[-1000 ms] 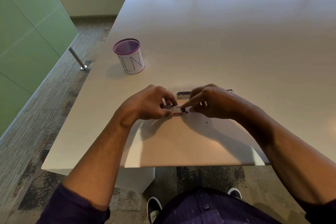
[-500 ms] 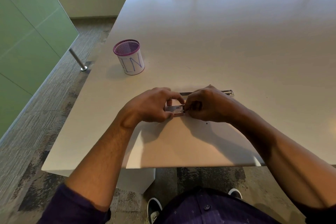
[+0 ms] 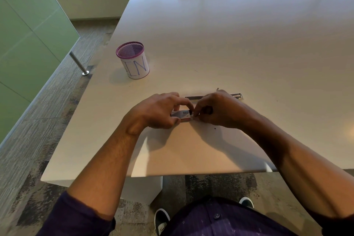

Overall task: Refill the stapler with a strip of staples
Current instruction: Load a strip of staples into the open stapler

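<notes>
While left hand [image 3: 159, 111] is gripping the staple box [image 3: 182, 115], right hand [image 3: 214, 110] is pinching its end; stapler [image 3: 236, 95] waiting just beyond, refill not yet begun.

Purple mesh cup [image 3: 133, 60], white wrap; white table [image 3: 229, 44]; box [image 3: 182, 114] perhaps pinkish-white.

Glossy smooth white table [image 3: 249, 44], shiny metal stapler [image 3: 236, 95], purple wire-mesh cup [image 3: 132, 53] paper-wrapped.

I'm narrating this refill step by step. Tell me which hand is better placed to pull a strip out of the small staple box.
Right. The left hand grips the staple box along its body, steadying it, while the right hand has its fingertips at the box's open end.
</notes>
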A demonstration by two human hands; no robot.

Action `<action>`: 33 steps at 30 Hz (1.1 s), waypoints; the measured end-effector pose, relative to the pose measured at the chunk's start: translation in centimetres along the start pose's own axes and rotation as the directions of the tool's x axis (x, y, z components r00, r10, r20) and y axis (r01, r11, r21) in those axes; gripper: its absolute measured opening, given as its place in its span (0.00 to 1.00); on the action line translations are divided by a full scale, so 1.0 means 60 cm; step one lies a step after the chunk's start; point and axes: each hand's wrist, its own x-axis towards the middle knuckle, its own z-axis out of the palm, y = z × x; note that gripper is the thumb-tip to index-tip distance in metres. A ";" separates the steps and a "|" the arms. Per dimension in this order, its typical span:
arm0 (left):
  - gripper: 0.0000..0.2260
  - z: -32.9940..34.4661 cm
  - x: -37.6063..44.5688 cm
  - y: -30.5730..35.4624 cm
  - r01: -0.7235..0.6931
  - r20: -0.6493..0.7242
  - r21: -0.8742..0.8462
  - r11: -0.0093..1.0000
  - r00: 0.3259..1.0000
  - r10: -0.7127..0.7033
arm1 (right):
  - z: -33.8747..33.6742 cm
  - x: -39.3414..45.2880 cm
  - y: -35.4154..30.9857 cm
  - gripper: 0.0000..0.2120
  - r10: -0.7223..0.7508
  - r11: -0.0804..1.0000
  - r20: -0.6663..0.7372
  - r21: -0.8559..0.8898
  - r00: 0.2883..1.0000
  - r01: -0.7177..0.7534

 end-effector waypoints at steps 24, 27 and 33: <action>0.22 0.004 0.002 -0.004 -0.005 -0.029 0.010 1.000 1.000 0.005 | 0.019 0.003 -0.005 0.08 0.043 0.999 -0.076 0.036 0.996 -0.040; 0.22 0.004 0.002 -0.006 -0.009 -0.026 -0.005 1.000 1.000 0.009 | 0.020 0.003 -0.002 0.09 0.050 0.998 -0.059 0.047 0.997 -0.047; 0.22 0.006 0.003 -0.009 0.000 -0.025 -0.012 1.000 1.000 0.000 | 0.012 0.004 0.001 0.08 0.088 0.989 -0.035 0.120 0.995 -0.084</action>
